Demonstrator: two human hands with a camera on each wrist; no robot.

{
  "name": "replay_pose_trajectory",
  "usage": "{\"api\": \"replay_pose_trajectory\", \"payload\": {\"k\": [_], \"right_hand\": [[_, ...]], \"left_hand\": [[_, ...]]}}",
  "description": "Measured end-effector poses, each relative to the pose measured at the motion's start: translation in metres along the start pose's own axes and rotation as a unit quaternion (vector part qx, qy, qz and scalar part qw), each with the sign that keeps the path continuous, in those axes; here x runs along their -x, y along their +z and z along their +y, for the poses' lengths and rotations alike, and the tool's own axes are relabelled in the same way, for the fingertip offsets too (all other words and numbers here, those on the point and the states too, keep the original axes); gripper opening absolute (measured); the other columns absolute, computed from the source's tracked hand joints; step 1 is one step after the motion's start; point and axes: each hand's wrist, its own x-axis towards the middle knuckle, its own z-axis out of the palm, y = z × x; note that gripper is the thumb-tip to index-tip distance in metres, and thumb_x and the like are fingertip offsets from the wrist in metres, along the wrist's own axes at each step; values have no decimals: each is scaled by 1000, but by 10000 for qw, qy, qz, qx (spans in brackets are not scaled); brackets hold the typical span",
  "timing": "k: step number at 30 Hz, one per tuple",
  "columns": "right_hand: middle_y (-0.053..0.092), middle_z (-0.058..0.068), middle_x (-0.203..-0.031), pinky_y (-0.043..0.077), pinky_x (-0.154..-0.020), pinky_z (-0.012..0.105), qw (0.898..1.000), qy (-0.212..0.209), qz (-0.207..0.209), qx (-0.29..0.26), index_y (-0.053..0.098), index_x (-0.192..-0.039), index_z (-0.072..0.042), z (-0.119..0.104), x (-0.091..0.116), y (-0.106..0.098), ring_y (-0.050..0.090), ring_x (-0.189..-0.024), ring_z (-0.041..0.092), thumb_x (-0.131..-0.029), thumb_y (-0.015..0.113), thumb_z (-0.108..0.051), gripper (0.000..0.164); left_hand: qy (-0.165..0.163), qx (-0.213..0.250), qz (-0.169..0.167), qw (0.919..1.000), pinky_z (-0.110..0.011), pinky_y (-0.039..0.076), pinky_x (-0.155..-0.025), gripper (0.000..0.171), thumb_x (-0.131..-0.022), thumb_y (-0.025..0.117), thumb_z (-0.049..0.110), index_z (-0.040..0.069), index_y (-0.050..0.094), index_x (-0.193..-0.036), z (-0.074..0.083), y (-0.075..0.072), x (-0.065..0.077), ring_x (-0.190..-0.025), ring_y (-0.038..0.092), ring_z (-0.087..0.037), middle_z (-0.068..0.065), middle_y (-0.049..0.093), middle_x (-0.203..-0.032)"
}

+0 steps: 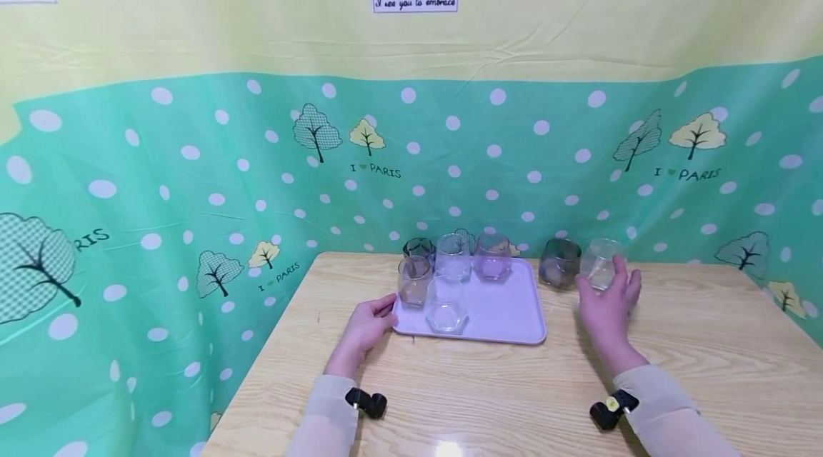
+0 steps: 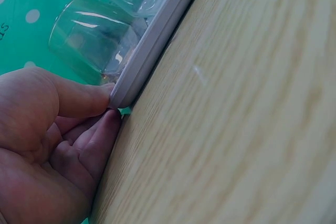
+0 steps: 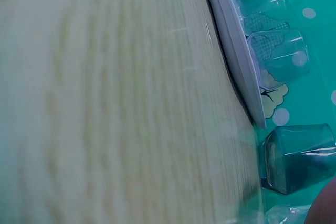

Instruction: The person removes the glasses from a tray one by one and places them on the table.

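At the left edge of a pale purple tray (image 1: 508,314), my left hand (image 1: 368,325) pinches the rim; the left wrist view shows the thumb (image 2: 84,98) at the rim and fingers beneath. Several glasses stand on the tray: a clear one (image 1: 446,310) in front, a brownish one (image 1: 414,284) by my left hand, and a dark one (image 1: 418,248), a clear one (image 1: 454,257) and a pinkish one (image 1: 493,257) behind. Right of the tray, my right hand (image 1: 607,307) holds a clear glass (image 1: 601,264) with thumb and fingers around its sides. A dark grey glass (image 1: 560,263) stands just left of it.
The tray and glasses are on a wood-grain table (image 1: 463,393). Close behind its far edge hangs a green and yellow cloth (image 1: 411,150) with dots and trees. Each wrist wears a small black device, one (image 1: 366,402) on the left, another (image 1: 614,408) on the right.
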Motion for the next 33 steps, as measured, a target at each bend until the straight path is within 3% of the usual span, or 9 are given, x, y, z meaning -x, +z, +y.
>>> {"api": "replay_pose_trajectory", "payload": {"k": [5, 10, 22, 33], "right_hand": [[-20, 14, -177, 3, -125, 77, 10000, -27, -54, -8, 12, -173, -18, -2, 4, 1, -10, -160, 50, -106, 60, -31, 83], [-13, 16, -178, 6, -125, 77, 9992, -349, -166, -35, 16, -172, -16, -8, 11, 8, -7, -162, 47, -106, 62, -25, 80], [6, 25, -175, 16, -128, 70, 9927, -764, -938, -4, 28, -168, -8, -24, 29, 33, 6, -160, 49, -103, 65, -10, 75], [5, 23, -176, 13, -122, 79, 9935, -851, -746, 140, 32, -166, -8, -28, 34, 42, 5, -159, 50, -100, 69, -12, 76]], "left_hand": [[19, 5, -7, 10000, -48, 47, -116, 52, -96, 69, -5, -8, 59, -146, 0, 1, 1, -140, 56, -37, -25, 61, -147], [1, 17, -7, 10000, -48, 47, -117, 52, -96, 69, -5, -8, 59, -147, 0, 1, 1, -141, 55, -37, -25, 60, -148], [-53, 50, 11, 10000, -47, 47, -116, 51, -97, 68, -5, -7, 59, -147, 0, 1, 1, -141, 55, -36, -24, 60, -149], [-118, -19, 72, 9999, -46, 47, -117, 51, -97, 69, -3, -4, 60, -147, 0, 1, 0, -141, 57, -35, -22, 61, -148]]}}
